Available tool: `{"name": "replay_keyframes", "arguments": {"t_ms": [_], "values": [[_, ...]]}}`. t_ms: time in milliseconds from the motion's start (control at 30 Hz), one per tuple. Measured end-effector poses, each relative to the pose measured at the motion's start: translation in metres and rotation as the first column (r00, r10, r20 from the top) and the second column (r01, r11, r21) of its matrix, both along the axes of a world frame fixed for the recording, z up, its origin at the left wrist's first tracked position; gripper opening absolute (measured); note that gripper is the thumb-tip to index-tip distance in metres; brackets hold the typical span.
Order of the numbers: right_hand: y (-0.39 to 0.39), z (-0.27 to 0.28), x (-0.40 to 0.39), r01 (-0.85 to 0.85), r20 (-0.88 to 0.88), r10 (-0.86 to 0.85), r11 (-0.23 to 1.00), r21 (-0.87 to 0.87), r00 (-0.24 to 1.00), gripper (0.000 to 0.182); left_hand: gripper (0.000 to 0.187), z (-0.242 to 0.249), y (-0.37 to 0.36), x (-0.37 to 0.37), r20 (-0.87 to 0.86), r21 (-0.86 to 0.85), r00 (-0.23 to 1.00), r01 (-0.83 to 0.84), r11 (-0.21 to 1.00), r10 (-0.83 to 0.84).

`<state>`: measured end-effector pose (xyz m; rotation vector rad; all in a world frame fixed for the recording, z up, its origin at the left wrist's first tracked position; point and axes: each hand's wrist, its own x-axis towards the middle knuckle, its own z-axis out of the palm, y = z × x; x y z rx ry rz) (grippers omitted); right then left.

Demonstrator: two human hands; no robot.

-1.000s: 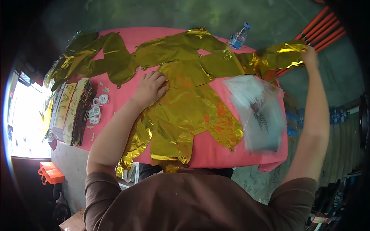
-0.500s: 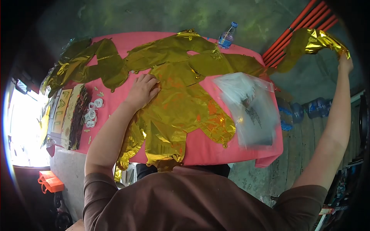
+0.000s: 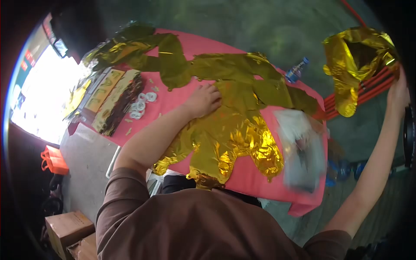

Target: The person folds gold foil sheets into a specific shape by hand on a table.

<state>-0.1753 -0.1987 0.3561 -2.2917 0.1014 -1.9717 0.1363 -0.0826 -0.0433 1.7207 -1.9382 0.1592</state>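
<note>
Flat gold foil balloons (image 3: 234, 99), joined or overlapping, spread across the table. My left hand (image 3: 203, 100) lies on them near the middle, fingers stretched over the foil's left edge. Out past the table's right end, my right hand (image 3: 399, 86) is raised, gripping a crumpled gold foil balloon piece (image 3: 353, 56). That piece hangs in the air, one rounded end dangling down. Its edge hides part of the right fingertips. A further strip of dull gold foil (image 3: 171, 60) runs toward the table's far left.
The pink tablecloth (image 3: 234, 171) also carries clear plastic bags (image 3: 301, 156), a bottle (image 3: 297, 70), white ribbon rolls (image 3: 141, 106) and boxes (image 3: 110, 97). Red poles (image 3: 368, 92) lean beyond the right end. Cardboard boxes (image 3: 69, 227) and an orange bag (image 3: 54, 160) sit at lower left.
The foil piece in my right hand has swung out from a stretched strip into a hanging bunch, away from the table. The view has turned, shifting the table rightward. My left hand stays on the foil.
</note>
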Motion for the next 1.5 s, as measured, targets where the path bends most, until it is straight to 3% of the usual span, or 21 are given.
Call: {"name": "replay_keyframes", "arguments": {"t_ms": [33, 67, 167, 233, 300, 367, 433, 567, 633, 700, 1000, 1067, 1100, 1167, 1200, 1233, 1300, 1367, 1400, 1467, 1500], "values": [[0.009, -0.015, 0.008, -0.016, -0.012, 0.017, 0.997, 0.071, 1.0, 0.048, 0.027, 0.0, -0.001, 0.001, 0.004, 0.005, 1.0, 0.003, 1.0, -0.003], [0.007, -0.03, 0.009, -0.042, -0.003, 0.042, 0.997, 0.07, 0.999, 0.048, 0.027, 0.0, -0.002, 0.002, 0.012, 0.004, 1.0, -0.023, 1.0, 0.023], [-0.009, -0.084, 0.004, 0.116, -0.227, -0.067, 0.971, 0.21, 0.972, 0.024, 0.026, -0.003, 0.0, 0.001, -0.003, -0.043, 1.0, 0.005, 0.999, -0.006], [0.025, -0.125, 0.021, 0.115, -0.438, -0.034, 0.981, 0.159, 0.898, 0.022, 0.026, 0.0, 0.0, 0.001, -0.01, -0.011, 1.0, 0.008, 1.0, -0.009], [0.041, -0.151, 0.031, -0.057, -0.691, -0.061, 0.987, -0.147, 0.721, 0.025, 0.026, 0.0, 0.0, 0.001, 0.002, -0.002, 1.0, -0.014, 1.0, 0.014], [0.056, -0.177, 0.041, -0.148, -0.796, -0.184, 0.935, -0.324, 0.576, 0.029, 0.027, -0.001, -0.001, 0.0, 0.005, 0.019, 1.0, -0.025, 1.0, 0.025], [0.068, -0.206, 0.043, -0.159, -0.834, -0.159, 0.946, -0.281, 0.529, 0.028, 0.029, -0.003, -0.001, 0.0, 0.007, -0.116, 1.0, -0.003, 0.993, 0.004], [0.086, -0.237, 0.04, -0.176, -0.903, -0.162, 0.952, -0.249, 0.399, 0.022, 0.029, 0.0, 0.002, 0.0, 0.049, -0.104, 0.995, -0.083, 0.991, 0.088], [0.094, -0.242, 0.038, -0.155, -0.914, -0.163, 0.96, -0.234, 0.37, 0.02, 0.041, 0.002, -0.001, 0.003, 0.119, 0.168, 0.992, -0.072, 0.983, 0.052], [0.104, -0.24, 0.036, -0.144, -0.924, -0.166, 0.963, -0.226, 0.344, 0.019, 0.042, 0.003, 0.0, 0.002, 0.085, 0.145, 0.996, -0.05, 0.988, 0.038], [0.132, -0.251, 0.035, -0.128, -0.985, -0.038, 0.99, -0.061, 0.171, 0.02, 0.035, -0.002, 0.0, 0.002, 0.058, 0.01, 0.998, -0.003, 1.0, 0.003], [0.128, -0.249, 0.032, -0.173, -0.985, 0.158, 0.974, 0.145, 0.063, 0.023, 0.032, -0.005, -0.002, 0.004, 0.054, -0.022, 0.998, -0.021, 1.0, 0.023], [0.129, -0.242, 0.034, -0.172, -0.985, 0.161, 0.974, 0.149, 0.06, 0.023, 0.033, -0.006, -0.002, 0.004, 0.056, -0.038, 0.998, -0.024, 0.999, 0.026], [0.127, -0.226, 0.043, 0.022, -0.745, 0.632, 0.766, 0.643, -0.212, 0.033, 0.033, -0.007, -0.003, 0.005, 0.052, -0.048, 0.998, -0.02, 0.999, 0.023], [0.117, -0.236, 0.045, 0.159, -0.515, 0.838, 0.542, 0.825, -0.181, 0.04, 0.034, -0.008, -0.003, 0.007, 0.075, -0.001, 0.997, -0.019, 1.0, 0.019], [0.11, -0.241, 0.05, 0.07, -0.604, 0.791, 0.611, 0.788, -0.096, 0.036, 0.034, -0.007, -0.003, 0.008, 0.1, 0.043, 0.995, -0.02, 0.999, 0.015], [0.092, -0.278, 0.06, 0.032, -0.766, 0.589, 0.787, 0.616, 0.259, 0.032, 0.034, -0.005, -0.003, 0.008, 0.104, 0.035, 0.994, -0.025, 0.999, 0.021], [0.096, -0.304, 0.071, 0.049, -0.796, 0.4, 0.881, 0.471, 0.454, 0.036, 0.034, -0.006, -0.001, 0.007, 0.095, 0.043, 0.995, -0.03, 0.999, 0.026], [0.099, -0.314, 0.077, 0.056, -0.795, 0.413, 0.873, 0.485, 0.445, 0.036, 0.034, -0.006, -0.002, 0.007, 0.11, 0.018, 0.993, -0.033, 0.999, 0.031], [0.104, -0.333, 0.087, 0.104, -0.84, 0.246, 0.937, 0.335, 0.484, 0.051, 0.034, -0.008, -0.002, 0.006, 0.108, 0.019, 0.994, -0.033, 0.999, 0.031], [0.104, -0.342, 0.089, 0.106, -0.841, 0.266, 0.93, 0.353, 0.472, 0.051, 0.035, -0.006, -0.003, 0.006, 0.111, 0.035, 0.993, -0.033, 0.999, 0.029]]}}
